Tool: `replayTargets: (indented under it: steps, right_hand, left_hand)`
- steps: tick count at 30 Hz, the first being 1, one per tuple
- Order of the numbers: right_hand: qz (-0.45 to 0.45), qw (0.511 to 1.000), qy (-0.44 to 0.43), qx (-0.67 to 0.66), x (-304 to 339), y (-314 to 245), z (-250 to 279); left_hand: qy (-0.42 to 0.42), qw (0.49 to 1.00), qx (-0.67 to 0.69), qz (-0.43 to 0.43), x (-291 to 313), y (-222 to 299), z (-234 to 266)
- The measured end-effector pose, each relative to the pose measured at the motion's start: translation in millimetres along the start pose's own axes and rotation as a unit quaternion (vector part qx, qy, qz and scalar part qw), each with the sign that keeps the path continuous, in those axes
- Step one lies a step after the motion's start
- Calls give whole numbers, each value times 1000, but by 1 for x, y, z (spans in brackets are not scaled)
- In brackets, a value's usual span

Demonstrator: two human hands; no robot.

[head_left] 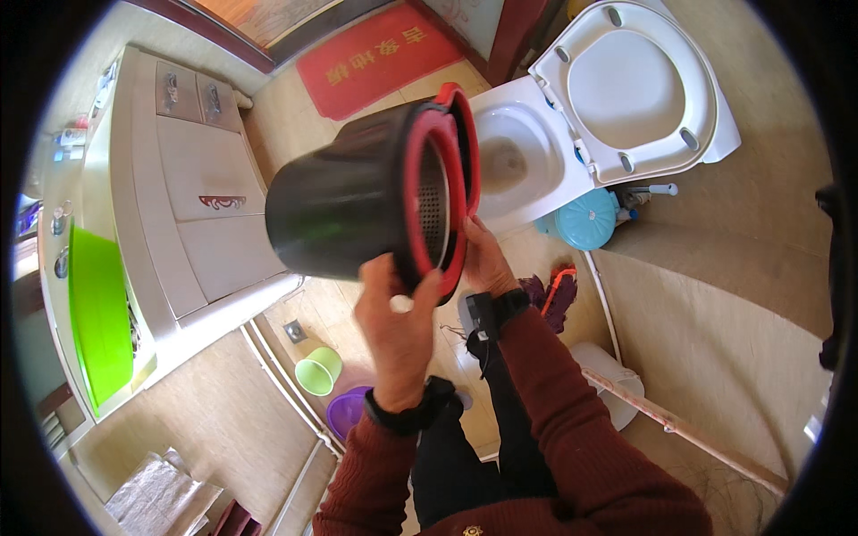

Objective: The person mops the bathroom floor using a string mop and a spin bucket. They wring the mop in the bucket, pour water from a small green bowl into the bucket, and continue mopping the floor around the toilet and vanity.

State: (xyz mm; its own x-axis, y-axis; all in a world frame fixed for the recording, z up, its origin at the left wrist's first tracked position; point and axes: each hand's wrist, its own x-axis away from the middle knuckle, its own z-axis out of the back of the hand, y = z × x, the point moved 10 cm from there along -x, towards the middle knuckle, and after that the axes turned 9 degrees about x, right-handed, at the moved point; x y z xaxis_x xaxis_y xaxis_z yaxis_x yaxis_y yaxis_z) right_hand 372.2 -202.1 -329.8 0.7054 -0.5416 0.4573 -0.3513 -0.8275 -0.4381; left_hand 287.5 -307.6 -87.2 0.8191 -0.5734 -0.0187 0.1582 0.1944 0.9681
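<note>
A black mop bucket [335, 192] with a red rim is held up on its side in front of me, its mouth turned to the right. Inside the mouth shows a perforated metal spin basket [433, 210]. My left hand [393, 313] is closed on the lower edge of the rim, thumb and fingers around it. On the rim's right side, my right hand [487, 259] grips the red edge. Just beyond the bucket's mouth lies the white toilet bowl [527, 152], its seat and lid [626, 80] raised. Whether anything pours out cannot be made out.
A white vanity cabinet [210, 170] with a green basin [98, 322] stands left. On the floor are a red mat [375, 58], a small green bin [318, 372], a purple basin [349, 411], and a purple mop head [556, 304]. A turquoise lidded bucket [585, 219] sits beside the toilet.
</note>
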Motion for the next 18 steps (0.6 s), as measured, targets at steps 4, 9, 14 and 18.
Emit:
replayTargets:
  steps: [4, 9, 14, 18]
  right_hand:
    - [-56, 992, 9, 108, -14, -1, 18]
    - [-110, 988, -16, 107, 20, -1, 30]
    - [-121, 985, -16, 120, 45, -23, 53]
    - [-103, 984, 2, 144, 45, -39, 66]
  left_hand:
    - [-78, 988, -102, -86, 2, 13, -68]
    - [-184, 966, -145, -109, 20, 15, -113]
    - [-274, 939, -155, -141, 43, 15, -135]
    - [-288, 935, -145, -150, 53, 11, -140]
